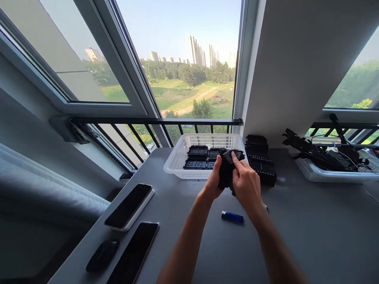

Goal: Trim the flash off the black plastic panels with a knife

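Over the front right corner of the white basket, my left hand grips a black plastic piece with a toothed edge, thumb up along its side. Dark material that looks like a black cloth is bunched around the piece and hangs below it. My right hand is closed against this cloth, its index finger pressed on the top of the piece. The hands hide most of the piece's shape. Similar black toothed pieces lie in rows inside the white basket, partly hidden behind my hands.
More black toothed pieces are stacked right of the basket. A blue lighter lies below my hands. Two phones, one on a white box and one flat, lie left beside a black mouse. Another basket holds cables.
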### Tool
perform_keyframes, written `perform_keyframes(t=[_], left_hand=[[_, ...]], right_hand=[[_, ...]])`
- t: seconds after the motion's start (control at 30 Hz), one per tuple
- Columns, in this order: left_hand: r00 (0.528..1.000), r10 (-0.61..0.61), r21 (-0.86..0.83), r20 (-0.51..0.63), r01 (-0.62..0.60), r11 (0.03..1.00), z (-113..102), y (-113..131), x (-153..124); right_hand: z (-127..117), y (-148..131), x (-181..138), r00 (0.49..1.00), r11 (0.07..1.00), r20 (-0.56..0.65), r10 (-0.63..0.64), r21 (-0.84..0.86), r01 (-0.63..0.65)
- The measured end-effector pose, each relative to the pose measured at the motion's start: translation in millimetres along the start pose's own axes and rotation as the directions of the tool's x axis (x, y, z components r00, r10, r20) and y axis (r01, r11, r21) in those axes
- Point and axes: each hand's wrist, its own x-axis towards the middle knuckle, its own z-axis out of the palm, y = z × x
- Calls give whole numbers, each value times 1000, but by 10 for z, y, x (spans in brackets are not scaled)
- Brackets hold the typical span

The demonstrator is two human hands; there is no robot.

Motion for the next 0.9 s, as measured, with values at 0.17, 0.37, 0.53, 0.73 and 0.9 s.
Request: perform_keyframes(t=[0.17,0.37,0.53,0.73,0.9], left_hand=[[996,45,-31,-73,-47,998,7,28,-6],[993,81,-121,-86,-91,988,50,93,-22],[994,58,-147,-94,-72,987,41,96,-5],[993,39,-110,-107,-51,993,30,116,-17],[994,77,-86,-84,-84,993,20,92,-28]], right_hand=[[19,-75,-26,990,982,142,-14,-186,41],[20,-121,-38,978,982,202,-49,-171,85],[31,-105,-28,974,996,209,-91,8,91],[25,-112,-37,977,991,174,-120,75,109],[17,-81,-28,995,999,102,-15,-40,19]])
